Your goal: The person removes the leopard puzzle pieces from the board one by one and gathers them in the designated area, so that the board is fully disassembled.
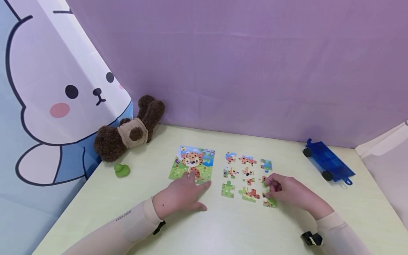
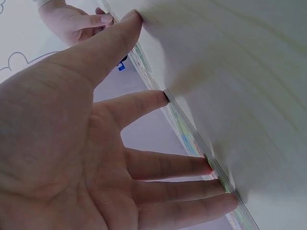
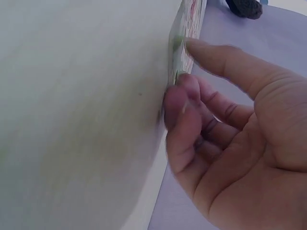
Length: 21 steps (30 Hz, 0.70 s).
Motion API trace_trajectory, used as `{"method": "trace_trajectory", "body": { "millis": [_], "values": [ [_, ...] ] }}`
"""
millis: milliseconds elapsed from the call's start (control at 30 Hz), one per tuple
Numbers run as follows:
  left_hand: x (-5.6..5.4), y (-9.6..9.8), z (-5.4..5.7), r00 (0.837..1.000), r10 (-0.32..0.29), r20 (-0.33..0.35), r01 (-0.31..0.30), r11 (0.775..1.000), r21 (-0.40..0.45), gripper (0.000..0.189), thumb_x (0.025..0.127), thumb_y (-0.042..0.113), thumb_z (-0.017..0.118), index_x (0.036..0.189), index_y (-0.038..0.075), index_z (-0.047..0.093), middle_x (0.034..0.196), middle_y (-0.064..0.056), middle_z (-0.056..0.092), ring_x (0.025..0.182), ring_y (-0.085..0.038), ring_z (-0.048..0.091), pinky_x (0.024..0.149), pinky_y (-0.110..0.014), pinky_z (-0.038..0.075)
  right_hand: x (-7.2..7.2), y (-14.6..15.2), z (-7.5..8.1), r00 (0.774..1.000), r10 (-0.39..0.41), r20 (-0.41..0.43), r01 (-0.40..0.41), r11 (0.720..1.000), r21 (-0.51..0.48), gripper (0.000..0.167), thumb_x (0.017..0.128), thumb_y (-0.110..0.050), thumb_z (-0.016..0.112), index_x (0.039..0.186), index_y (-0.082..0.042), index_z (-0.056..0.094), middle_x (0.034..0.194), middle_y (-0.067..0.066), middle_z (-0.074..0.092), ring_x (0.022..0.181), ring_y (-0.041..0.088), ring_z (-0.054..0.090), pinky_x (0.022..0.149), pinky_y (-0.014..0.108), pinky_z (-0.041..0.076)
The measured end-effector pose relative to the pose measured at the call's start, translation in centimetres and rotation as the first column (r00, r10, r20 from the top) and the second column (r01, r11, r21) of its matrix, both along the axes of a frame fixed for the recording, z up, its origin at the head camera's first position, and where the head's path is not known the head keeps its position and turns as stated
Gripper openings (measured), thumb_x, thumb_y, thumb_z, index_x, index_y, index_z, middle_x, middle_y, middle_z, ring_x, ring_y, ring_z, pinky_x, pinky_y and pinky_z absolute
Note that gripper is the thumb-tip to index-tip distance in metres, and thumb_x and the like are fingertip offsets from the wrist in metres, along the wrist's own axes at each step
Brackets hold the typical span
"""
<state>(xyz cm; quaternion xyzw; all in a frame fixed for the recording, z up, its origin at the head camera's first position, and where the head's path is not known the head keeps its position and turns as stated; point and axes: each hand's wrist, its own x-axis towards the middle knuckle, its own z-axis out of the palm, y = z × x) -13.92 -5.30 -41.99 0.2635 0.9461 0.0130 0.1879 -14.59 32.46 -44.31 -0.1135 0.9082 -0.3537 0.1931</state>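
My left hand (image 1: 181, 194) rests on the lower part of a picture card (image 1: 178, 170) showing a spotted leopard cub, fingers spread and straight. In the left wrist view, fingertips lie along the card's edge (image 2: 192, 127). To the right, jigsaw puzzle pieces (image 1: 227, 191) of the same picture lie in 3 columns with small gaps. My right hand (image 1: 290, 191) is at the right column, its thumb and forefinger at the edges of a puzzle piece (image 1: 264, 180), partly hidden by the fingers. Another piece (image 1: 270, 203) lies just below the thumb. In the right wrist view the other fingers are curled.
A brown plush toy (image 1: 134, 132) lies at the back left, with a small green duck (image 1: 122, 170) in front of it. A blue toy cart (image 1: 328, 161) with black wheels stands at the right. A purple cloth (image 1: 239, 71) hangs behind the table (image 1: 204, 233).
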Motion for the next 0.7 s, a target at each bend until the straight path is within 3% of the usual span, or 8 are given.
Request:
{"method": "trace_trajectory", "body": {
  "millis": [467,567,700],
  "values": [
    [0.0,-0.1,0.0,1.0,-0.009,-0.022,0.009,1.0,-0.006,0.085,0.091,0.07,0.071,0.164,0.035,0.045,0.164,-0.035,0.041,0.149,-0.058,0.044,0.104,-0.066,0.058,0.1,-0.2,-0.2,1.0,0.003,-0.028,-0.003,1.0,0.015,0.024,0.096,-0.019,0.08,0.114,-0.01,0.067,0.088,0.0,0.06,0.077,0.009,0.053,0.063,0.024,0.045],
    [-0.3,0.0,0.1,0.998,-0.044,-0.052,0.044,0.999,-0.009,0.082,0.091,0.07,0.07,0.162,0.033,0.048,0.156,-0.033,0.052,0.14,-0.053,0.055,0.096,-0.06,0.062,0.1,-0.3,0.0,0.999,0.005,-0.045,-0.003,0.999,0.036,0.023,0.096,-0.021,0.08,0.113,-0.011,0.068,0.088,-0.001,0.061,0.077,0.01,0.053,0.063,0.024,0.045],
    [-1.2,0.4,0.4,0.993,-0.093,-0.074,0.092,0.996,-0.013,0.073,0.094,0.07,0.066,0.154,0.029,0.058,0.138,-0.021,0.069,0.118,-0.039,0.07,0.085,-0.05,0.065,0.1,-0.5,1.0,0.994,-0.003,-0.112,0.012,0.997,0.073,0.017,0.101,-0.029,0.075,0.109,-0.015,0.07,0.086,-0.001,0.062,0.074,0.009,0.052,0.06,0.024,0.045]
  ]
}}
